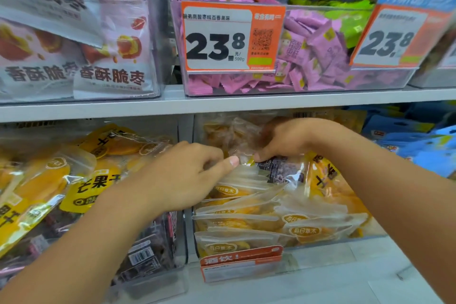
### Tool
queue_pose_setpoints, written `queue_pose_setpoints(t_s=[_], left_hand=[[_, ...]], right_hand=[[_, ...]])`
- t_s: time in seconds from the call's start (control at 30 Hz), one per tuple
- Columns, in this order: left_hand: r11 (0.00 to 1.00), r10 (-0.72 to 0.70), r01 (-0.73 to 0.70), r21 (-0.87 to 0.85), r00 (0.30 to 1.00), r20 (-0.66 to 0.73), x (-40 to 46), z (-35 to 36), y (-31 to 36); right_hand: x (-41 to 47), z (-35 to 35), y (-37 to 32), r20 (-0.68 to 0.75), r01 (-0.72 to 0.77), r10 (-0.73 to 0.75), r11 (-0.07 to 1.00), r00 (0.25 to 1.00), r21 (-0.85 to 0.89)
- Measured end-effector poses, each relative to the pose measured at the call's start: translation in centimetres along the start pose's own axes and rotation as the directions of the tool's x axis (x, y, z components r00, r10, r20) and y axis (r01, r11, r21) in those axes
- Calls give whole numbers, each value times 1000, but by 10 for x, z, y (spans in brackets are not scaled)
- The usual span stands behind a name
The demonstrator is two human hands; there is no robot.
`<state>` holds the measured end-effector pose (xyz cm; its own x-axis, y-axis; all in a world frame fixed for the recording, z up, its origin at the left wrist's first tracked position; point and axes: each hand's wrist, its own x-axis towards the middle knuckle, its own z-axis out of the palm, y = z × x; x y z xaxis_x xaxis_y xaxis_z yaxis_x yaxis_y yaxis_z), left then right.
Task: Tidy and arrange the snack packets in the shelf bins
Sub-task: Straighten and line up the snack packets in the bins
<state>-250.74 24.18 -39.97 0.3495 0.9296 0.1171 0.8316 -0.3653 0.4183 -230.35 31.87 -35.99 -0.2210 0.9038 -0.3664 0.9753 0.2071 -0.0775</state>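
Hands, left [187,175] and right [283,140], each grip pinched on a clear, orange-filled mango packet [246,170].

Orange price tag [233,37] reading 23.8, white shelf [320,99]

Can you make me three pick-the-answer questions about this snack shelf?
1. Where are the pink candy packets?
A. upper-shelf bin
B. lower-shelf bin
C. on the floor

2. What colour frames the price tag reading 23.8?
A. blue
B. orange
C. black

3. What is the left hand doing?
A. hanging idle
B. pressing the price tag
C. pinching a clear packet edge

Answers: 1 A, they fill the clear bin above the shelf board. 2 B, an orange border surrounds the white label. 3 C, its thumb and fingers close on the mango packet, opposite the right hand.
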Motion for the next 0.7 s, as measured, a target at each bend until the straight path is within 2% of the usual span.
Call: queue_pose_setpoints(t_s=[0.07,0.13,0.23,0.43,0.57,0.63,0.7], left_hand=[[1000,16,-16,-1,1000,-14,-3,0,-2],[1000,28,-29,-12,999,-29,-3,1,-6],[998,61,-60,15,997,-53,-3,4,-7],[994,104,-100,45,991,-88,-6,7,-9],[991,90,-82,105,994,-70,-7,11,-14],[992,78,-72,104,995,-54,-6,12,-15],[996,67,-64,68,997,-49,-5,12,-14]], right_hand=[[6,0,2,-9,-16,16,999,1000,-33],[15,5,6,-97,-41,34,997,995,-70],[28,15,8,-233,0,2,1000,972,7],[37,14,-7,-117,15,-21,999,993,-46],[47,11,-23,15,73,-73,996,997,-48],[49,13,-28,-37,89,-94,988,995,-127],[51,17,-27,-162,84,-116,978,980,-189]])
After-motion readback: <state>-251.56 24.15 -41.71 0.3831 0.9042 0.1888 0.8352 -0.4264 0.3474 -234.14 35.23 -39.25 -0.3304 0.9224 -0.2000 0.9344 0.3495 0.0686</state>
